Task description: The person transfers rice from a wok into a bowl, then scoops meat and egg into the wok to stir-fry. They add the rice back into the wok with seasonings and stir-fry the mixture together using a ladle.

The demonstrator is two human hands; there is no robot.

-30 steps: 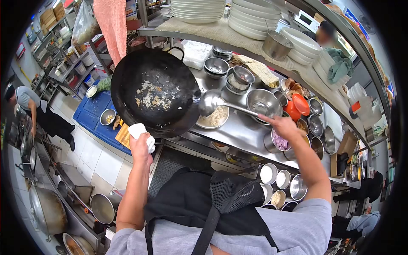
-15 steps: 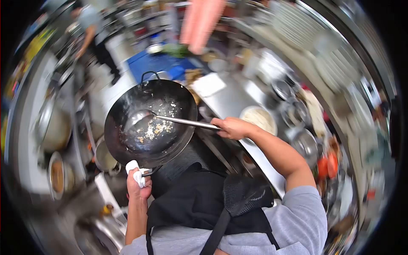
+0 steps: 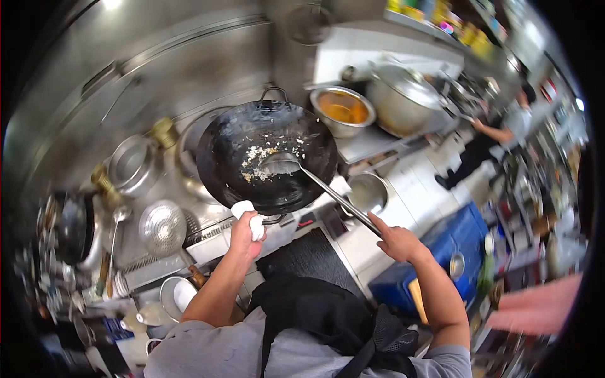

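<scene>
A black wok [image 3: 220, 148] with loop handles hangs in front of me, tilted, over the edge of the stove. Scattered bits of white and brown food [image 3: 259, 159], like leftover rice, cling to its inside. My left hand [image 3: 244, 238] is closed round the near handle with a folded white cloth [image 3: 253, 222] between. In my right hand [image 3: 398, 242], closed on the far end of its long handle, is a metal ladle [image 3: 334, 194]. The ladle's head rests among the food inside the wok.
Left on the steel stove are a perforated strainer [image 3: 162, 228] and a metal pot [image 3: 133, 165]. Behind the wok stand a bowl of orange liquid [image 3: 342, 112] and a large lidded pot [image 3: 403, 101]. A blue bin [image 3: 428, 258] is at right; a person [image 3: 491, 138] stands farther back.
My body has turned left, from the counter with the white bowl toward the stove. The wok, cloth and ladle came along in my hands, and the food bits shifted inside the wok.
</scene>
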